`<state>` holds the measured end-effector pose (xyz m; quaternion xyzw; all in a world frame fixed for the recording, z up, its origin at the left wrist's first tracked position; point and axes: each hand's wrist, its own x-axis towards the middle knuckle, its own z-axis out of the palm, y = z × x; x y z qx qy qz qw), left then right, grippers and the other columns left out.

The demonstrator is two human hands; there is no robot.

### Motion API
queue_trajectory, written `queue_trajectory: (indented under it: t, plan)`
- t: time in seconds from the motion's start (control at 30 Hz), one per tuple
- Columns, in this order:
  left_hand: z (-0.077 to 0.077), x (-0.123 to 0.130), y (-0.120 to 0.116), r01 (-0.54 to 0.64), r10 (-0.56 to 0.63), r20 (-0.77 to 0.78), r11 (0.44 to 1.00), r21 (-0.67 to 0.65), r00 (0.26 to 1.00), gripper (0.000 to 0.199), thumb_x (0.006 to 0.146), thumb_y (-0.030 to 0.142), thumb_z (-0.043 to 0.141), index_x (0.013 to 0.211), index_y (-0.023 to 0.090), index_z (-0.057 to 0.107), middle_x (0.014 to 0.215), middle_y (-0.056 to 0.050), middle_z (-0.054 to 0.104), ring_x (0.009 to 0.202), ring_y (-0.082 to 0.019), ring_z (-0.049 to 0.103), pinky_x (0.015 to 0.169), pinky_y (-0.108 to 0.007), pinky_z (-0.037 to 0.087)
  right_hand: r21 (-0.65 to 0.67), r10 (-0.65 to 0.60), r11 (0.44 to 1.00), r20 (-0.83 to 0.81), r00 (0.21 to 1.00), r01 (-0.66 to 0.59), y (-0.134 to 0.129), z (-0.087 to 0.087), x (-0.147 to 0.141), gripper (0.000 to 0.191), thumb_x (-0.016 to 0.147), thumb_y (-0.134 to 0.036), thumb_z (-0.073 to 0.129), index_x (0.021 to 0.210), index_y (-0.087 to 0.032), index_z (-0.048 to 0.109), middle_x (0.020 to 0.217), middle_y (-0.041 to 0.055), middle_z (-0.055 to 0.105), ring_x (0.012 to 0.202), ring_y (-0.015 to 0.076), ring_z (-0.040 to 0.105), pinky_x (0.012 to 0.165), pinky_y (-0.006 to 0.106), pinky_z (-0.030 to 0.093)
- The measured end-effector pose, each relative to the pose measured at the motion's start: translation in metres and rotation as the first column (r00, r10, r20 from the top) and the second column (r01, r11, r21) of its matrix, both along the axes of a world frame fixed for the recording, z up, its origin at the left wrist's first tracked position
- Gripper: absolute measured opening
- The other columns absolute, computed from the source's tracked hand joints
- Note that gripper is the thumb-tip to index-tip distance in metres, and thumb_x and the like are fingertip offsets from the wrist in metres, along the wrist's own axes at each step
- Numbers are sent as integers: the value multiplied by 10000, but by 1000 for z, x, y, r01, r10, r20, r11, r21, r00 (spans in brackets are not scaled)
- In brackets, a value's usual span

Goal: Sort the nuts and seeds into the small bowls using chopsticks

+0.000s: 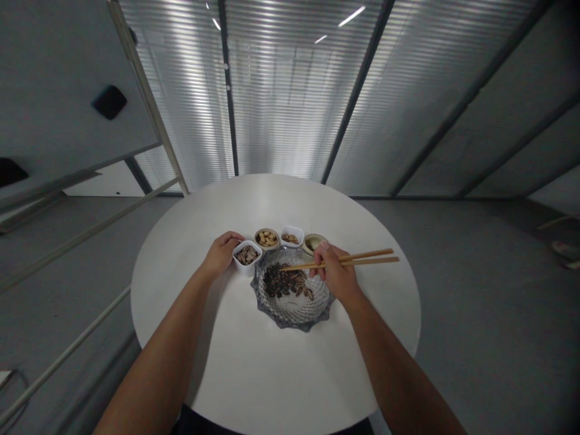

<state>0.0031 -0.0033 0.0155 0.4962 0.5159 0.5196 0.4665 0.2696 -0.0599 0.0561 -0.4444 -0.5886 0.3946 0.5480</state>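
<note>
My left hand (221,254) grips the rim of a small white square bowl (247,257) holding striped sunflower seeds. My right hand (333,270) is shut on a pair of wooden chopsticks (357,260), whose tips reach over a scalloped glass dish (292,320). A heap of dark sunflower seeds (281,283) lies in that dish. Along its far side stand a round beige bowl of peanuts (266,238), a white square bowl of nuts (291,237), and a round beige bowl (313,243) partly hidden by my right hand. Its contents are unclear.
Everything stands on a round white table (258,374), with grey floor around it. A glazed partition with blinds and dark metal frames rises beyond. At the far right edge, a pale shoe (564,249) shows on the floor.
</note>
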Motion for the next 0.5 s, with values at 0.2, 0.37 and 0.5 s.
queue_trajectory:
  t: [0.2, 0.37, 0.5]
  plan:
    - [-1, -1, 2, 9, -9, -13, 1000, 3, 1000, 193, 705, 309, 569, 789, 147, 632, 718, -51, 641, 658, -174, 573, 606, -285, 426, 9, -27, 1000, -28, 999, 27, 1, 2, 0, 515, 909, -538, 412, 531, -196, 483, 335, -64, 368, 347, 115, 495, 394, 235, 388]
    - [-1, 0, 1, 3, -3, 3, 1000, -11, 1000, 197, 685, 314, 579, 783, 150, 629, 701, -41, 634, 650, -171, 572, 603, -282, 423, 36, -53, 998, -98, 994, 57, -1, 8, -1, 493, 893, -535, 435, 531, -204, 484, 310, -74, 345, 326, 125, 508, 393, 239, 412]
    - [-1, 0, 1, -5, 5, 15, 1000, -20, 1000, 199, 689, 315, 575, 790, 153, 631, 694, -37, 632, 637, -168, 572, 596, -281, 423, 62, -111, 990, -184, 977, 125, 1, 13, 5, 479, 888, -514, 446, 524, -205, 484, 298, -71, 367, 300, 118, 489, 389, 238, 412]
